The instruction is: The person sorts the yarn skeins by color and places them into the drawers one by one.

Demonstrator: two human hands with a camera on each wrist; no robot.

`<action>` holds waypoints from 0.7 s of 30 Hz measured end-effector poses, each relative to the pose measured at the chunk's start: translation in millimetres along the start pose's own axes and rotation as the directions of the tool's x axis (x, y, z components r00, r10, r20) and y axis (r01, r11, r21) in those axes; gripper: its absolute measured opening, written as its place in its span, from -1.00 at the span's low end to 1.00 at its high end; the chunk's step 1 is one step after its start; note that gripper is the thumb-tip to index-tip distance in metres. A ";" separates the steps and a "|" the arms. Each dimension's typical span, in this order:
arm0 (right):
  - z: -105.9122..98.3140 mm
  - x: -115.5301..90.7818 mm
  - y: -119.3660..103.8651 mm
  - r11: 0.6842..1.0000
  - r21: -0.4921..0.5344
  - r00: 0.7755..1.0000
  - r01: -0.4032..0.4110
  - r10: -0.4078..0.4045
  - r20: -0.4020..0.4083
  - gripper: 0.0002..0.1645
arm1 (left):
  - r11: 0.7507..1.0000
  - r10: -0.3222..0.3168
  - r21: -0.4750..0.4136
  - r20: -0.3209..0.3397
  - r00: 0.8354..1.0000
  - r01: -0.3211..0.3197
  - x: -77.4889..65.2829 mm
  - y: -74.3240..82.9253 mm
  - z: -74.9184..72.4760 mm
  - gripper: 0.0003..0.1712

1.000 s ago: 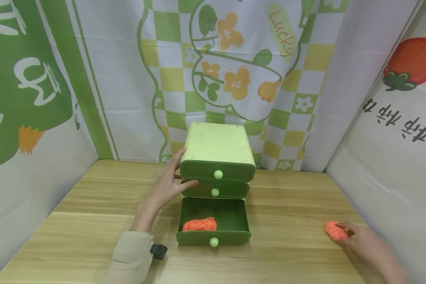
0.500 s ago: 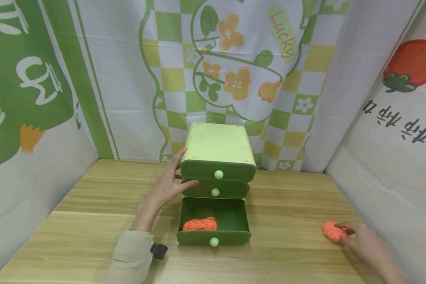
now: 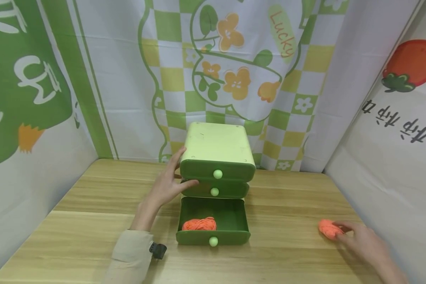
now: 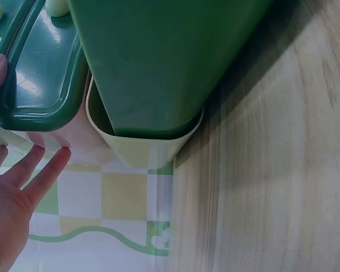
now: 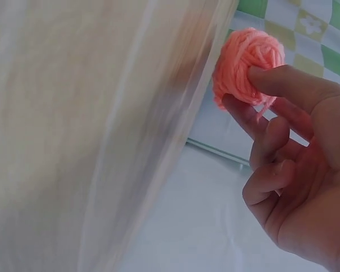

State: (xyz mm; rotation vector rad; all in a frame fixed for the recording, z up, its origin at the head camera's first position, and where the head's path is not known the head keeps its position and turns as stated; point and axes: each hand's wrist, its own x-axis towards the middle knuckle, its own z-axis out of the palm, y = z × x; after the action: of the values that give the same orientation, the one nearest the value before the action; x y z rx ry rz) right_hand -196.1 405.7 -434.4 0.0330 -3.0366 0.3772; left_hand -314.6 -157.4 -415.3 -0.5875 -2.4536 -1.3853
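A small drawer cabinet (image 3: 218,142) with a light-green shell and dark-green drawers stands mid-table. Its bottom drawer (image 3: 230,215) is pulled out, with an orange skein of yarn (image 3: 199,224) at the left inside. My left hand (image 3: 165,187) rests on the cabinet's left side, fingers nearly straight, thumb over the middle drawer's front (image 3: 234,190). In the left wrist view, those fingertips (image 4: 61,154) touch the side wall. Over at the right of the table, my right hand (image 3: 365,242) pinches a ball of orange yarn (image 5: 246,65) between thumb and fingers, low over the wood.
The wooden table (image 3: 277,252) is bounded by a printed curtain (image 3: 120,98) behind and white printed sheets on both sides. A small black device (image 3: 158,251) hangs at the left cuff. The open drawer juts forward between the hands.
My right hand has shifted slightly left with the yarn ball in its fingers. The left hand, the cabinet and the open drawer look unchanged.
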 end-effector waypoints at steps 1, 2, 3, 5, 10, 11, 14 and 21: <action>0.0 0.4 -1.0 1.000 0.002 1.000 0.001 -0.001 -0.001 -0.54 | 1.000 -0.006 0.004 0.002 1.000 0.006 -0.2 0.3 -0.3 0.23; 0.2 0.7 -2.4 1.000 0.005 1.000 0.005 -0.005 -0.007 -0.54 | 1.000 -0.012 0.007 0.004 1.000 0.012 -0.4 0.7 -0.7 0.22; 0.3 0.8 -3.9 1.000 0.014 1.000 0.008 -0.008 -0.010 -0.54 | 1.000 -0.016 0.010 0.006 1.000 0.016 -0.5 1.0 -0.9 0.22; 0.6 0.7 -6.7 1.000 0.028 1.000 0.013 -0.013 -0.013 -0.53 | 1.000 -0.017 0.010 0.006 1.000 0.017 -0.4 1.1 -1.0 0.22; -0.4 1.8 -16.6 0.998 0.051 1.000 0.023 -0.023 -0.016 -0.52 | 1.000 -0.015 0.013 0.003 1.000 0.015 -0.3 0.4 -1.1 0.22; -0.6 2.3 -19.0 0.998 0.049 0.999 0.028 -0.027 -0.020 -0.52 | 1.000 -0.011 0.016 0.002 1.000 0.011 -0.3 0.3 -1.1 0.22; -1.4 4.2 -26.6 0.998 0.038 0.999 0.042 -0.041 -0.033 -0.53 | 1.000 0.000 0.012 -0.002 1.000 0.000 0.1 -0.2 -0.8 0.23; -4.2 5.2 -45.4 0.992 0.041 0.988 0.123 -0.118 -0.100 -0.57 | 1.000 0.009 0.001 -0.003 1.000 -0.009 0.2 -0.2 -0.3 0.23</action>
State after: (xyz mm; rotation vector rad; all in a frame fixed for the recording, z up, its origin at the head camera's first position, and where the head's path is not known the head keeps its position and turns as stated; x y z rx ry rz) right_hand -199.6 362.6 -418.8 0.1942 -2.9116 0.4269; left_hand -314.9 -157.7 -415.3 -0.5944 -2.4466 -1.3801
